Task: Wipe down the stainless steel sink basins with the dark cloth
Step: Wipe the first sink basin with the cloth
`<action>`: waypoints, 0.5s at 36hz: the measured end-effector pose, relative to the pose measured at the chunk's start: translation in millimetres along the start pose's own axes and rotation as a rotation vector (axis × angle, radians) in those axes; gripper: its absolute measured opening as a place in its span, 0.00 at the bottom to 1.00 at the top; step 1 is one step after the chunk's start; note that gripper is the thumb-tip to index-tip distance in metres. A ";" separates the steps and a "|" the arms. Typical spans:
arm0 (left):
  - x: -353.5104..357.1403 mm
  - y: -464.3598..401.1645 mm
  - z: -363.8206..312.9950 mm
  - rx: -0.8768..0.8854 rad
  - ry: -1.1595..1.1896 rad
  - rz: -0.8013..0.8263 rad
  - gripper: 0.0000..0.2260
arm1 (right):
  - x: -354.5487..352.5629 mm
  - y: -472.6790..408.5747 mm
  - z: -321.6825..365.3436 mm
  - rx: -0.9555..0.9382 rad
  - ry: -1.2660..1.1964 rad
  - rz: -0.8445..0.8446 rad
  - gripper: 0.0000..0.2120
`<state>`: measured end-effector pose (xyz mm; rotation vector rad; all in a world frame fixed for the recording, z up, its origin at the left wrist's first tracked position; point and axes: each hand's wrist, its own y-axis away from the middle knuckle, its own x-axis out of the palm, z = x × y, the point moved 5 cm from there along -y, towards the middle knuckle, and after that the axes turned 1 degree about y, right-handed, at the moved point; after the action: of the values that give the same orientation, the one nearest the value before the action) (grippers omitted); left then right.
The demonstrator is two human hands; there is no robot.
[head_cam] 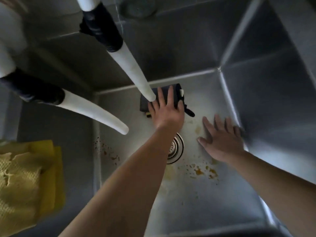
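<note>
Far left: yellow cloths point(29, 177) piled on the ledge beside the basin, not in play. Two white spouts hang over the sink; the lower spout point(95, 113) ends above the left part of the basin floor, the upper spout point(131, 69) ends right over the dark cloth.

Dark cloth point(164, 97) lies folded flat on the basin floor point(196, 202), near the back wall, left of centre. Its long axis looks to run left-right, with a loose tail trailing off the right edge. A yellow scrap peeks out at its near-left corner; cannot tell what it is.

Left hand point(166, 112) is the grip here: palm down, fingers spread flat on the cloth, pressing rather than clenched around it. So the cloth sits directly under the left hand and slightly beyond the fingertips.

Drain strainer point(177, 147) is just nearer than the left wrist, partly hidden by the forearm.

Right hand point(222, 139) is flat, released, holding nothing, resting on the basin floor close to the right wall, apart from the cloth.

Orange stains point(203, 171) lie near-right of the drain, toward the person. Judgement: the cloth needs to be dragged back and rightward from the far wall; the left hand is the one to do it.
</note>
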<state>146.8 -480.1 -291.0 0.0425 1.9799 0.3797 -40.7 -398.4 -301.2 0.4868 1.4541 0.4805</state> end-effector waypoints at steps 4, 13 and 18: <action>16.7 -20.8 1.2 -0.022 -0.062 -0.023 0.28 | 0.2 -0.7 3.6 0.004 0.006 -0.022 0.35; -0.9 28.7 87.5 0.102 -0.196 -0.040 0.26 | -13.7 7.2 9.8 0.053 -0.079 0.060 0.36; -33.0 23.5 164.4 -0.013 -0.193 -0.009 0.28 | -21.7 10.5 37.2 -0.128 0.091 -0.090 0.31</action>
<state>304.3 -424.0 -317.8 0.0597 1.7865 0.3681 -5.0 -403.3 -275.4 0.2998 1.5152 0.5253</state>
